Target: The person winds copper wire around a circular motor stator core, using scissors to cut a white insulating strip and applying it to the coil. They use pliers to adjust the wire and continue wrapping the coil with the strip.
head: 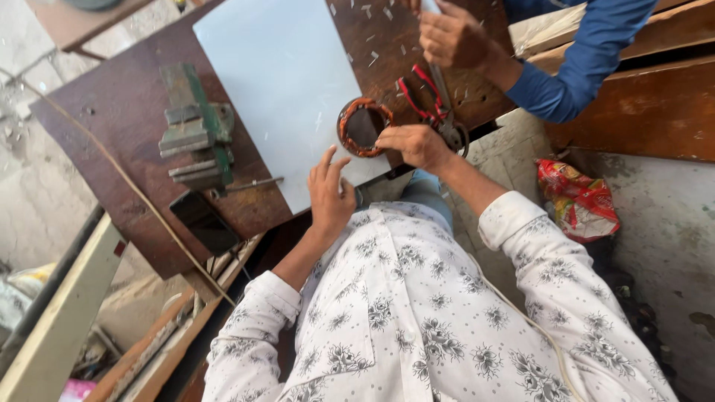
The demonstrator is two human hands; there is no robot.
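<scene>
The copper coil ring (pixel 363 126) lies at the tabletop's (pixel 126 126) near edge, looking heavy and stiff; grip its outer rim. Right hand (pixel 414 144) pinches it; left hand (pixel 329 195) is spread.

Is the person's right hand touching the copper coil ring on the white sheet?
Touching. The head view shows the right hand with its fingertips resting on the rim of the copper coil ring.

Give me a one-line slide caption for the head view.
Right hand steadies a copper-wound ring on a white sheet; left hand rests nearby, beside a co-worker's hand.
</scene>
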